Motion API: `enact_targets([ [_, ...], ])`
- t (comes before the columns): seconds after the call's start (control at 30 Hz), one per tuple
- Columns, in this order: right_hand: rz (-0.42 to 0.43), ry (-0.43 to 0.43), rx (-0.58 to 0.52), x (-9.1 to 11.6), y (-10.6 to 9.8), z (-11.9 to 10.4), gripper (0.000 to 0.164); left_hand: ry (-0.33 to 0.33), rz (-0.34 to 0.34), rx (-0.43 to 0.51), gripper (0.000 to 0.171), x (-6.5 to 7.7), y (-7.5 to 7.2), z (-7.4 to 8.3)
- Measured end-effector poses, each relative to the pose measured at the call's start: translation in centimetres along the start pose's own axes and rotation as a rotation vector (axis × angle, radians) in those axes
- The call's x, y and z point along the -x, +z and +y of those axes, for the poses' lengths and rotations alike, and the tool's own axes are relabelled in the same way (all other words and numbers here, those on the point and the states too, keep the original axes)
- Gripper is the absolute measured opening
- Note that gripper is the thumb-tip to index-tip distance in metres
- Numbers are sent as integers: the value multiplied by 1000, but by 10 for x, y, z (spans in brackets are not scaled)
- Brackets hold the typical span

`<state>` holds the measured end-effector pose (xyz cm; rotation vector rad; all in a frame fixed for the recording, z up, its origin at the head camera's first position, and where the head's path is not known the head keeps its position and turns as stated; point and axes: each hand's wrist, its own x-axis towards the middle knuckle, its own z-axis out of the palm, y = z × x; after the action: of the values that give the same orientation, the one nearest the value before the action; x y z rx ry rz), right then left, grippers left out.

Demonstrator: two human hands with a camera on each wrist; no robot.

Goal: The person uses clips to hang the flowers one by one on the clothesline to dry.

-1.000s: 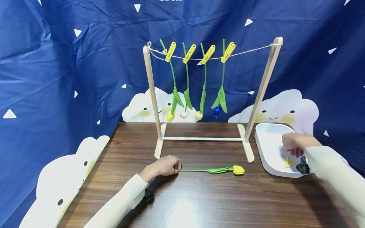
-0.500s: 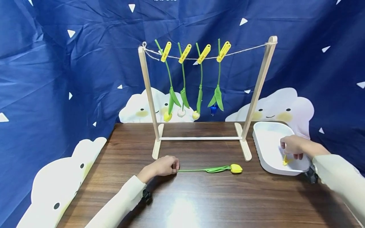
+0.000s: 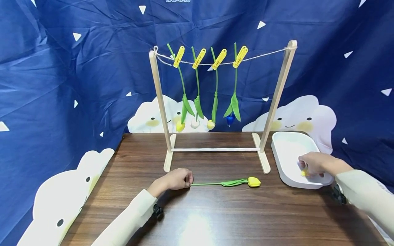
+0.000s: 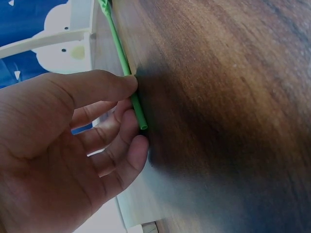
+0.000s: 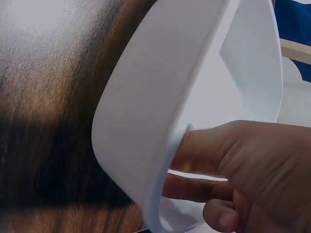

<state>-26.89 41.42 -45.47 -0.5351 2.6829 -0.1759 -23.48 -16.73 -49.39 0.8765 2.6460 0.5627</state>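
Note:
In the head view, a yellow artificial tulip [image 3: 253,181] lies flat on the table, its bloom to the right. My left hand [image 3: 176,178] pinches the free end of its green stem; in the left wrist view the thumb presses the stem [image 4: 121,53] against the fingers and the cut tip pokes out below. Over at the right, my right hand [image 3: 315,163] is down inside a white tray [image 3: 278,162], thumb and fingers at a yellow clothespin [image 3: 304,173]. Its fingertips are partly hidden by the tray wall in the right wrist view, where a speck of yellow shows between them.
A wooden stand [image 3: 279,95] at the back holds a sagging twine [image 3: 264,54]. Several tulips hang bloom-down from it, each by a yellow clothespin; one bloom [image 3: 230,119] is blue. The tray stands right of the stand's foot [image 3: 261,153]. A blue curtain [image 3: 77,68] hangs behind.
My right hand has lowered in the tray and closed in on the yellow clothespin. The left hand keeps its pinch on the tulip stem. The head view has shifted slightly.

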Motion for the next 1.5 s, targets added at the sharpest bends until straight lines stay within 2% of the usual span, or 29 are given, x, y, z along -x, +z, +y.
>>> enact_targets([
  [0.13, 40, -14, 56, -2, -1, 3, 17, 1, -1, -2, 8, 0, 1, -2],
  [0.37, 112, 24, 115, -4, -11, 0, 16, 2, -5, 2, 6, 0, 0, -3],
  [0.8, 125, 28, 39, -4, -20, -5, 23, 6, -5, 0, 9, 1, 0, -1],
  [0.97, 145, 36, 8, -6, -25, -8, 24, 11, 14, -3, 6, 2, 0, -3],
  [1.07, 167, 48, -4, -6, -27, -11, 30, 1, 32, 26, 6, 1, -1, -3],
  [1.17, 200, 44, -2, -7, -30, -16, 36, 9, 56, 79, 6, -1, -6, -4],
  [1.27, 239, 13, 26, -10, -35, -22, 33, 38, 94, 126, 3, -3, -14, -4],
  [1.4, 298, -44, 91, -13, -42, -32, 26, 62, 163, 199, 5, -3, -30, 1],
  [1.5, 339, -84, 107, -15, -48, -41, 26, 73, 223, 287, 6, -3, -44, 9],
])
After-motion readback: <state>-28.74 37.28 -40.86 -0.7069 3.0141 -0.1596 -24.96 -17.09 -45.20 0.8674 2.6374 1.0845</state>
